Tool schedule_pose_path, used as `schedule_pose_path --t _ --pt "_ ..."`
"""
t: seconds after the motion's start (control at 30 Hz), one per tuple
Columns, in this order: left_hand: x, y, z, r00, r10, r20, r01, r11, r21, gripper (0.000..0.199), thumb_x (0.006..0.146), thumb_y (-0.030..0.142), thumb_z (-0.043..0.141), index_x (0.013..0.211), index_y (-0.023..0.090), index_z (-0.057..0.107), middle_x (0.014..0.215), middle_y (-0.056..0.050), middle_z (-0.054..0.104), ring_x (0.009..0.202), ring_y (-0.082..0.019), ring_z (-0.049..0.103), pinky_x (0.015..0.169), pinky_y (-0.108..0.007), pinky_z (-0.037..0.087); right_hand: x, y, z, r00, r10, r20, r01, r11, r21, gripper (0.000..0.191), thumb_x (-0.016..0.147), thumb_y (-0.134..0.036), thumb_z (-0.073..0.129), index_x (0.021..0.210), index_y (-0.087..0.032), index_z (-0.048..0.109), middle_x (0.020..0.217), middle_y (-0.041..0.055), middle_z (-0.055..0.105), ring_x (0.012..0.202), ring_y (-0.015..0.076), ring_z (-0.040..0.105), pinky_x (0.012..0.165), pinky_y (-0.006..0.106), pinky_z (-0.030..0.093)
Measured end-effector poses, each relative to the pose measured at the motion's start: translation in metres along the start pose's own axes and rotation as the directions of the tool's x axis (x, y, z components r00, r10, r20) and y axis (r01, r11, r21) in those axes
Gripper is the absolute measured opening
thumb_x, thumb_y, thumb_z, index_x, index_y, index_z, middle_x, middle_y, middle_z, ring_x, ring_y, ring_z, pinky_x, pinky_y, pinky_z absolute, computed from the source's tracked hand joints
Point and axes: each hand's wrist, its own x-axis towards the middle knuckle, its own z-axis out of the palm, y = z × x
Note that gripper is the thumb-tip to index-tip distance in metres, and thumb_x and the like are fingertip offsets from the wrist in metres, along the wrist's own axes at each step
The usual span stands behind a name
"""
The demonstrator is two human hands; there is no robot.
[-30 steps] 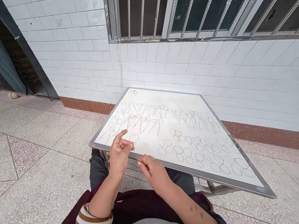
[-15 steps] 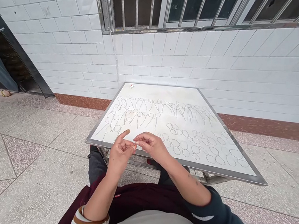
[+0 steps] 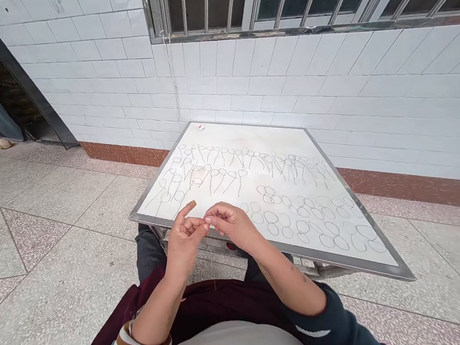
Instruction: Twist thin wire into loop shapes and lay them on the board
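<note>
Both hands meet just over the table's near edge. My left hand (image 3: 184, 239) pinches between thumb and index finger, with a wrapped finger raised. Fingertip to fingertip with it, my right hand (image 3: 231, 225) is closed in a pinch too. A thin wire (image 3: 212, 261) runs down from the pinch towards my lap; its upper end is hidden in the fingers. On the white table (image 3: 249, 138) lie rows of looped wires with tails (image 3: 213, 184). Nearer the right side are round wire rings (image 3: 285, 232), some overlapping.
A small white and red item (image 3: 201, 128) sits at the table's far left corner. The table's far edge is near a white tiled wall (image 3: 237, 87) with a barred window (image 3: 268, 9). A doorway (image 3: 7, 88) opens at the left.
My view has shifted slightly. The fingertips have drawn closer together over the wire, and its hanging tail shows more clearly.
</note>
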Motion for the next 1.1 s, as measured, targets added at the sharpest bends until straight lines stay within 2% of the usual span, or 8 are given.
schedule_pose_path --t 0.2,0.43,0.67,0.9,1.1 --pt "-0.003 -0.005 0.003 0.999 -0.029 0.038 0.030 1.000 -0.006 0.061 0.074 0.023 0.072 0.129 0.024 0.048 0.077 0.002 0.063 0.067 -0.011 0.057 0.068 -0.027 0.049 0.000 -0.004 -0.001 0.999 0.029 -0.035 -0.029 1.000 0.008 0.014 0.080 -0.032 0.061 0.078 -0.018 0.061 0.064 -0.0053 0.048 0.050 0.0062 0.040 0.048 0.020 0.035" --pt "-0.010 -0.009 0.007 0.994 -0.083 0.075 0.084 0.996 -0.019 0.064 0.073 0.022 0.072 0.131 0.020 0.046 0.074 0.002 0.063 0.064 -0.011 0.056 0.061 -0.024 0.048 0.001 0.003 -0.005 0.999 0.051 -0.015 -0.049 0.992 0.116 0.017 0.081 -0.035 0.059 0.085 -0.019 0.059 0.078 -0.0019 0.059 0.053 0.0061 0.046 0.049 0.020 0.039" --pt "-0.013 -0.012 0.007 0.996 -0.056 0.066 0.052 0.997 0.050 0.059 0.077 0.024 0.068 0.131 0.019 0.045 0.068 0.004 0.061 0.062 -0.010 0.055 0.058 -0.022 0.048 -0.001 0.002 -0.008 0.995 0.097 0.011 -0.097 0.985 0.146 0.016 0.076 -0.032 0.066 0.081 -0.018 0.060 0.069 -0.0038 0.055 0.056 0.0068 0.048 0.054 0.021 0.041" --pt "-0.010 -0.015 0.009 0.999 -0.044 0.009 0.042 0.995 0.095 0.061 0.075 0.028 0.069 0.131 0.019 0.046 0.067 0.003 0.060 0.062 -0.012 0.057 0.058 -0.025 0.048 -0.002 0.000 -0.008 0.997 0.071 0.010 -0.072 0.992 0.102 0.013 0.075 -0.030 0.066 0.080 -0.018 0.062 0.071 -0.0028 0.056 0.061 0.0091 0.049 0.054 0.022 0.040" --pt "-0.018 -0.019 0.012 0.997 -0.017 0.074 0.008 0.992 0.124 0.060 0.079 0.032 0.065 0.134 0.021 0.044 0.068 0.003 0.057 0.060 -0.011 0.053 0.061 -0.024 0.045 -0.001 0.005 -0.012 0.998 0.053 -0.027 -0.048 0.983 0.178 0.013 0.073 -0.029 0.065 0.078 -0.018 0.060 0.071 -0.0030 0.055 0.060 0.0085 0.046 0.059 0.024 0.040"
